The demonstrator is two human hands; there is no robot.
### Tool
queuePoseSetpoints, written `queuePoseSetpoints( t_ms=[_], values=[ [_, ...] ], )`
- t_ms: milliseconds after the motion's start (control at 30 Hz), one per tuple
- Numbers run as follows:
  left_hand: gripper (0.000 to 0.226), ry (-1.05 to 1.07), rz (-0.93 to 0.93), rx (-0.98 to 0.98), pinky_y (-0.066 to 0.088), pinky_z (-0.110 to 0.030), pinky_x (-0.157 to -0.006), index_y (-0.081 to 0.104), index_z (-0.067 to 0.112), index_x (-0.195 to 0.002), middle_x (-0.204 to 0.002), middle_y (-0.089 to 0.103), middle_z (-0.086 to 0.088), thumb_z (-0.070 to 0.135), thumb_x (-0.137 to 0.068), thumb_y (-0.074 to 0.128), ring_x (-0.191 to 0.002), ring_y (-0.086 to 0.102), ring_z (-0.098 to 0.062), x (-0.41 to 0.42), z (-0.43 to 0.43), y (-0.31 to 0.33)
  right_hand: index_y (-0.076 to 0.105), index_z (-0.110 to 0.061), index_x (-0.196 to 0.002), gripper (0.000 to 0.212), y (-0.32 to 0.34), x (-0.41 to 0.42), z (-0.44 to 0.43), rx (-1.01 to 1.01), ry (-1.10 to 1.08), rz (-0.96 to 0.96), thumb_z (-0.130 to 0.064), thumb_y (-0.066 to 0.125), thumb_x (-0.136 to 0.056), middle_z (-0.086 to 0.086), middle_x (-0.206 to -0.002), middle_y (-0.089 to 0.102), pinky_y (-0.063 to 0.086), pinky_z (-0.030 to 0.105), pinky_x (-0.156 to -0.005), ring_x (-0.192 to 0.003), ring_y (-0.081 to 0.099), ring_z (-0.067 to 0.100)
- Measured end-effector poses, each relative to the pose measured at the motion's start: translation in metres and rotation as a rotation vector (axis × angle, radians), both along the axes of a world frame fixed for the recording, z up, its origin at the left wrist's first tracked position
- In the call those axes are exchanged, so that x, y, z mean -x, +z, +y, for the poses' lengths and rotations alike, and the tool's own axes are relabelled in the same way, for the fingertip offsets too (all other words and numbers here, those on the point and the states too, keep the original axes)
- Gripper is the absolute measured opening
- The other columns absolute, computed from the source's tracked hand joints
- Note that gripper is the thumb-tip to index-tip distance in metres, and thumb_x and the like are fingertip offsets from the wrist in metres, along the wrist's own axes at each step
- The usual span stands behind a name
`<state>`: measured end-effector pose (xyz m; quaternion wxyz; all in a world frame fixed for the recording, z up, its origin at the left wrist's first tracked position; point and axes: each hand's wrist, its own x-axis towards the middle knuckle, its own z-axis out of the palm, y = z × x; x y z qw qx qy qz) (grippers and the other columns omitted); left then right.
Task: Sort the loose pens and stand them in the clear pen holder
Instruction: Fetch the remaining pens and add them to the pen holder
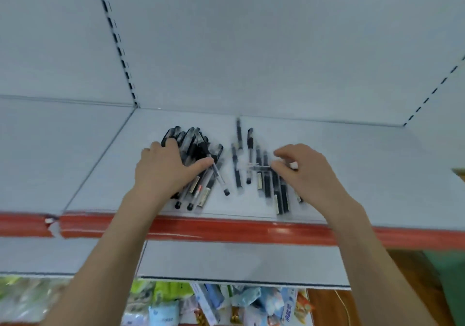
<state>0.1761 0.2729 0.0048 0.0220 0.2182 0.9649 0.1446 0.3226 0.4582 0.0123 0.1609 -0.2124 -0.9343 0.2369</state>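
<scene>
Pens (pixel 193 149) lie bunched in the grip of the left hand (pixel 163 172). Loose pens (pixel 266 187) lie under the bent fingertips of the right hand (pixel 307 172); whether they pinch one is unclear. This looks like the gathering step. Next: align the bunch on the shelf (pixel 377 162); no holder is in view.

A pale grey shelf (pixel 352 154) is seen across the middle. It is edged along its near side by a red strip (pixel 226 230), which is broken toward 8 o'clock. A grey back panel (pixel 251 36) is set behind at 12 o'clock, bounded by a slotted upright (pixel 115 38) at 11 o'clock and a second upright (pixel 432 94) at 2 o'clock. Coloured packaged goods (pixel 214 303) are stacked below at 6 o'clock.
</scene>
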Motion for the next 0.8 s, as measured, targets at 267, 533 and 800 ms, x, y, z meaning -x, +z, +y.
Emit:
queuePoseSetpoints(
  t_ms=[267,533,800],
  values=[
    [0.063,0.12,-0.031,-0.066,0.038,-0.036,-0.084,0.042,0.001,-0.117,-0.115,0.048,-0.021,0.049,-0.081,0.061,-0.104,0.046,-0.034,-0.018,0.029,0.006,0.06,-0.014,-0.114,0.025,0.004,0.017,0.027,-0.15,0.215,-0.226,-0.027,0.052,-0.093,0.007,-0.107,0.061,0.045,0.036,-0.086,-0.101,0.056,0.023],
    [0.035,0.109,-0.088,-0.244,0.027,-0.025,-0.05,0.035,0.008,-0.091,-0.07,0.037,0.001,0.028,-0.085,0.063,-0.078,0.043,-0.023,-0.029,0.042,0.006,0.063,-0.014,-0.102,0.018,0.001,0.013,0.033,-0.147,0.249,-0.208,-0.025,0.052,-0.093,0.004,-0.101,0.064,0.049,0.037,-0.08,-0.092,0.059,0.022],
    [0.032,0.106,-0.229,-0.275,0.032,-0.024,-0.053,0.032,0.012,-0.093,-0.076,0.038,0.002,0.016,-0.082,0.061,-0.077,0.044,-0.022,-0.018,0.038,0.01,0.063,-0.014,-0.1,0.018,0.011,0.012,0.036,-0.068,0.18,-0.147,-0.026,0.051,-0.093,0.002,-0.099,0.064,0.05,0.037,-0.08,-0.09,0.059,0.02]
  ],
)
